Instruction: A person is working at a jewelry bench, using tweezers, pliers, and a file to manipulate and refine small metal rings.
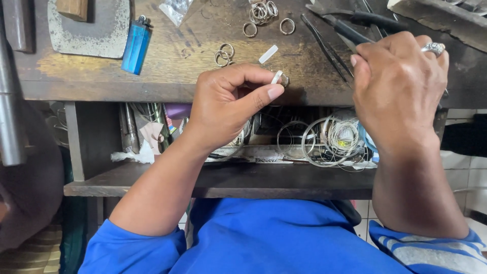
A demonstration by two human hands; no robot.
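— Pinched between thumb and forefinger, what does the left hand (231,104) have in its grip?

— A small metal ring (284,79) with a short white strip (276,77) against it, held tight at the fingertips, right at the front edge of the wooden worktop (172,61).

— And the right hand (398,86)?

— It sits to the right of that ring, well apart from it, fist curled closed around the dark handles of a pair of pliers (350,31). The tool's tip is hidden behind the fingers, so I cannot tell what it touches. That hand wears a silver finger ring (434,48).

— What lies around the held ring?

— Just behind it on the worktop is a loose white strip (268,54). Behind and to the left, two linked rings (223,54). Further back, single loose rings (269,19) and a small cluster of them. Dark tweezers (324,46) lie behind and to the right, near the pliers. Far to the left of the ring is a blue lighter (136,46), and beyond that a grey metal plate (96,30) with a wooden block on it.

— Anything below?

— Under the ring, a shelf (223,180) beneath the worktop holds coils of silver wire (335,137) and assorted clutter. Nearest the camera are the person's forearms and blue sleeves (253,238).
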